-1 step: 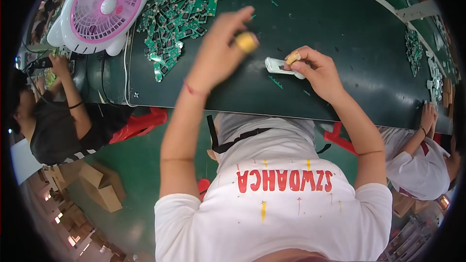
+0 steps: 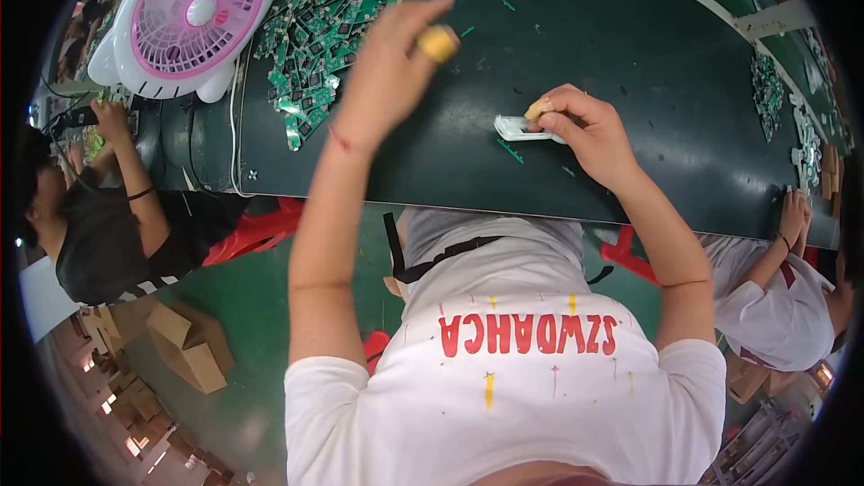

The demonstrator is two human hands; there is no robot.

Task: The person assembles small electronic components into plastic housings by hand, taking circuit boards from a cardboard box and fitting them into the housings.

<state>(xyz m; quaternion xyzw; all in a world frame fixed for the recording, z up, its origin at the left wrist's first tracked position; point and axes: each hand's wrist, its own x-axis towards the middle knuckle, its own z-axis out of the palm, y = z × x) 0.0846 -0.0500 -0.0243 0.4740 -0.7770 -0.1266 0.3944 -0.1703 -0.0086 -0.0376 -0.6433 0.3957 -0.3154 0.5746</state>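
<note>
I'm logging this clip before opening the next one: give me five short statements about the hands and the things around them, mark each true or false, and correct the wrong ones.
1. The right hand holds a white plastic piece. True.
2. The left hand touches that piece too. False: it is apart from it, by the heap of green circuit boards.
3. A yellow wrap shows on the left hand. True.
4. The pink and white fan is to the right of the heap. False: it is to the left.
5. An open cardboard box sits on the dark table. False: it is on the floor.
</note>
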